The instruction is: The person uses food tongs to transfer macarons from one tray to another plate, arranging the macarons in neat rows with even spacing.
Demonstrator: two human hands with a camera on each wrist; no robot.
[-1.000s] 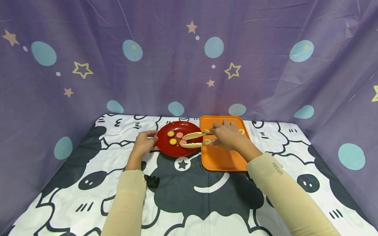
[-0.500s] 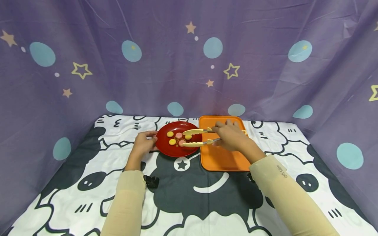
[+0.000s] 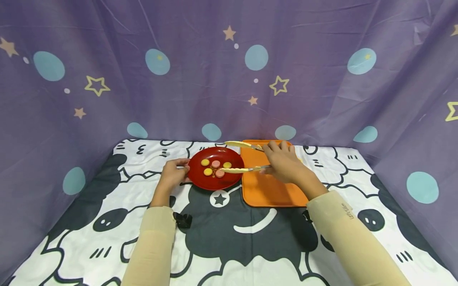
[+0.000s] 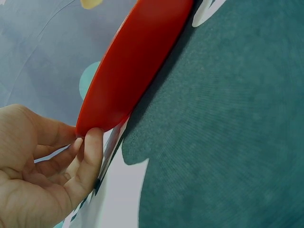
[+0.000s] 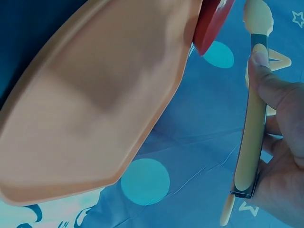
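My left hand [image 3: 173, 173] pinches the left rim of the red plate [image 3: 229, 181]; in the left wrist view, its thumb and fingers [image 4: 92, 154] nip the plate's edge. Small yellow and pink round pieces [image 3: 208, 172] lie on the plate around a brown patch. One yellow piece [image 3: 227, 165] sits by itself toward the right side. My right hand [image 3: 284, 165] holds cream-tipped tongs [image 3: 237, 170], whose arms are spread wide with nothing between them. The lower arm overlaps the plate in the head view, the upper one reaches past its far edge. In the right wrist view, the thumb presses along the tongs' handle [image 5: 251, 137].
An orange tray [image 3: 272, 194] lies right of the plate, partly beneath my right hand. A sheep-patterned cloth [image 3: 229, 242] covers the table. Behind hangs a purple curtain [image 3: 200, 87] with stars and ovals.
The tongs' arms have spread apart, and the tongs have moved up and right off the plate's pieces. The right-hand yellow piece now shows fully. My left hand keeps its pinch on the plate.
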